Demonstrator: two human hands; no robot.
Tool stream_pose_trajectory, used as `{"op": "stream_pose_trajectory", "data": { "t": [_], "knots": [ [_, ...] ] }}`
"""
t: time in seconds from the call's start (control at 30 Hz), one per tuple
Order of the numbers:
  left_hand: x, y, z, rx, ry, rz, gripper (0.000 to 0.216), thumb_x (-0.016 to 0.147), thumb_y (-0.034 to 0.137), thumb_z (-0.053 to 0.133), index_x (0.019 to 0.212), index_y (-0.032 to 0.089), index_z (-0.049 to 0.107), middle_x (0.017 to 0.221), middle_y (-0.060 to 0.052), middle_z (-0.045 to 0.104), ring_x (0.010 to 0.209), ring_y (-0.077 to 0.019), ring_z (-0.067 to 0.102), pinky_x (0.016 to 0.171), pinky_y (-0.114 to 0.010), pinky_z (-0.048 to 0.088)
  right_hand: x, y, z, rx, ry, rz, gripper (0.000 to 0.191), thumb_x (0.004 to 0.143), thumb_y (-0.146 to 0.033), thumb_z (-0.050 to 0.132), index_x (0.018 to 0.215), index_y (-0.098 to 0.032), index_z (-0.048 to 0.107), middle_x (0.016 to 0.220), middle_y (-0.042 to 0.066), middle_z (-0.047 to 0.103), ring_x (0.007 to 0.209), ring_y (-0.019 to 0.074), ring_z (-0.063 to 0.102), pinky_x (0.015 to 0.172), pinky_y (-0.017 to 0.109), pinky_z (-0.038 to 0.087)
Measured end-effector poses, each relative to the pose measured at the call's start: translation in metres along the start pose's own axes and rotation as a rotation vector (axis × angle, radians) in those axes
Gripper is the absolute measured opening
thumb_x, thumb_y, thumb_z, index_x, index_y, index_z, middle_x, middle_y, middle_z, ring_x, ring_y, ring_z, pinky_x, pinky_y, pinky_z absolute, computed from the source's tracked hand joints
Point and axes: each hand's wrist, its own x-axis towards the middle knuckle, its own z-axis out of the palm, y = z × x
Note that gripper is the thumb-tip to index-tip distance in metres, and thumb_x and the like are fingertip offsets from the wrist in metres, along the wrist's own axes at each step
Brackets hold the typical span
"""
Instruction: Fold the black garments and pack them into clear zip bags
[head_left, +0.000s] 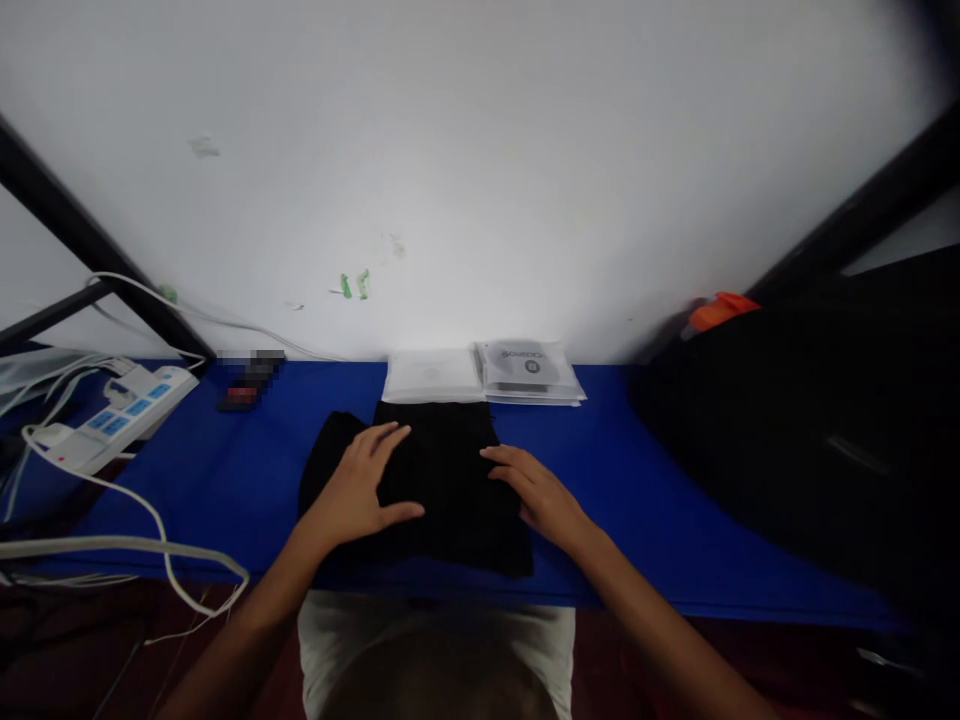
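A black cloth garment [450, 490] lies spread on the blue table in front of me; its exact kind is hard to make out. My left hand [364, 490] rests over its left part, fingers stretched and thumb apart, holding nothing. Along the garment's right edge lies my right hand [536, 495], its fingers extended onto the cloth and partly bent. Just beyond the garment's far edge are a white plastic packet [433, 376] and a stack of clear packets [529, 372] with dark print.
A white power strip [124, 420] with plugs and loose cables sits on the left of the blue table [600, 440]. Near the wall lies a blurred-out dark object [251, 385]. A large black pile [787, 430] covers the right side, with an orange item [721, 311] behind it.
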Motion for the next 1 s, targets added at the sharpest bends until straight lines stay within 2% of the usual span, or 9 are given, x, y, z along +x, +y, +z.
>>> {"op": "stream_pose_trajectory", "data": {
  "t": [0.1, 0.27, 0.33, 0.4, 0.5, 0.57, 0.7, 0.9, 1.0],
  "knots": [
    [-0.016, -0.014, 0.004, 0.034, -0.015, -0.052, 0.071, 0.078, 0.021, 0.063, 0.143, 0.026, 0.036, 0.142, -0.01, 0.047, 0.13, -0.0304, 0.047, 0.109, -0.051, 0.039, 0.002, 0.007, -0.002, 0.077, -0.024, 0.027, 0.04, 0.08, 0.003, 0.042, 0.111, -0.018, 0.057, 0.129, 0.015, 0.059, 0.126, 0.0252, 0.051, 0.102, 0.051, 0.047],
    [-0.027, -0.051, -0.019, 0.242, 0.379, -0.4, 0.06, 0.084, 0.017, 0.049, 0.142, 0.017, 0.036, 0.128, -0.016, 0.055, 0.118, -0.0327, 0.056, 0.099, -0.053, 0.047, 0.006, 0.018, -0.02, 0.241, -0.163, 0.068, 0.044, 0.084, 0.001, 0.035, 0.11, -0.021, 0.062, 0.127, 0.011, 0.062, 0.126, 0.0222, 0.053, 0.101, 0.046, 0.049],
    [-0.026, -0.051, -0.026, 0.365, 0.436, -0.4, 0.064, 0.082, 0.018, 0.053, 0.144, 0.012, 0.034, 0.129, -0.02, 0.052, 0.122, -0.0366, 0.051, 0.099, -0.057, 0.044, 0.008, 0.017, -0.025, 0.273, -0.201, 0.109, 0.039, 0.089, -0.005, 0.037, 0.111, -0.022, 0.063, 0.127, 0.01, 0.063, 0.125, 0.0226, 0.054, 0.102, 0.047, 0.048],
    [-0.023, -0.043, -0.026, 0.382, 0.359, -0.229, 0.062, 0.082, 0.019, 0.056, 0.141, 0.013, 0.039, 0.136, -0.02, 0.047, 0.128, -0.0362, 0.044, 0.105, -0.056, 0.04, 0.011, 0.01, -0.028, 0.268, -0.239, 0.175, 0.031, 0.093, -0.017, 0.046, 0.12, -0.022, 0.059, 0.129, 0.011, 0.062, 0.125, 0.0244, 0.054, 0.103, 0.048, 0.047],
    [-0.017, -0.031, -0.016, 0.27, 0.051, 0.097, 0.046, 0.082, 0.022, 0.061, 0.128, 0.024, 0.055, 0.146, -0.011, 0.042, 0.134, -0.0317, 0.038, 0.11, -0.051, 0.036, 0.014, -0.003, -0.027, 0.211, -0.324, 0.241, 0.049, 0.086, -0.033, 0.065, 0.131, -0.02, 0.052, 0.133, 0.014, 0.059, 0.129, 0.0289, 0.05, 0.107, 0.051, 0.043],
    [-0.011, -0.031, -0.01, 0.231, -0.06, 0.174, 0.032, 0.082, 0.017, 0.059, 0.112, 0.026, 0.064, 0.146, -0.006, 0.044, 0.134, -0.03, 0.038, 0.11, -0.05, 0.035, 0.016, -0.008, -0.024, 0.183, -0.34, 0.261, 0.043, 0.084, -0.032, 0.066, 0.124, -0.02, 0.056, 0.133, 0.015, 0.059, 0.128, 0.0292, 0.05, 0.107, 0.05, 0.042],
    [0.012, -0.041, -0.009, 0.204, -0.006, 0.062, 0.022, 0.086, 0.011, 0.048, 0.096, 0.022, 0.065, 0.124, -0.006, 0.063, 0.116, -0.0238, 0.055, 0.098, -0.041, 0.044, 0.023, -0.004, -0.02, 0.255, -0.25, 0.326, 0.018, 0.091, -0.031, 0.056, 0.105, -0.021, 0.061, 0.122, 0.012, 0.065, 0.114, 0.0251, 0.06, 0.099, 0.044, 0.047],
    [0.061, -0.051, -0.007, 0.407, 0.058, -0.163, 0.021, 0.087, 0.015, 0.049, 0.1, 0.019, 0.064, 0.102, -0.009, 0.068, 0.098, -0.0273, 0.061, 0.087, -0.041, 0.043, 0.065, 0.032, -0.013, 0.221, -0.188, 0.486, 0.026, 0.091, -0.044, 0.054, 0.085, -0.021, 0.064, 0.082, 0.002, 0.07, 0.076, 0.0197, 0.065, 0.069, 0.03, 0.051],
    [0.076, -0.052, -0.006, 0.45, 0.141, -0.249, 0.023, 0.094, 0.026, 0.044, 0.1, 0.015, 0.064, 0.101, -0.015, 0.066, 0.1, -0.032, 0.059, 0.09, -0.047, 0.04, 0.084, 0.05, -0.004, 0.048, -0.052, 0.567, 0.024, 0.092, -0.037, 0.049, 0.083, -0.019, 0.062, 0.079, 0.005, 0.067, 0.075, 0.0212, 0.062, 0.071, 0.033, 0.049]
  ]
}}
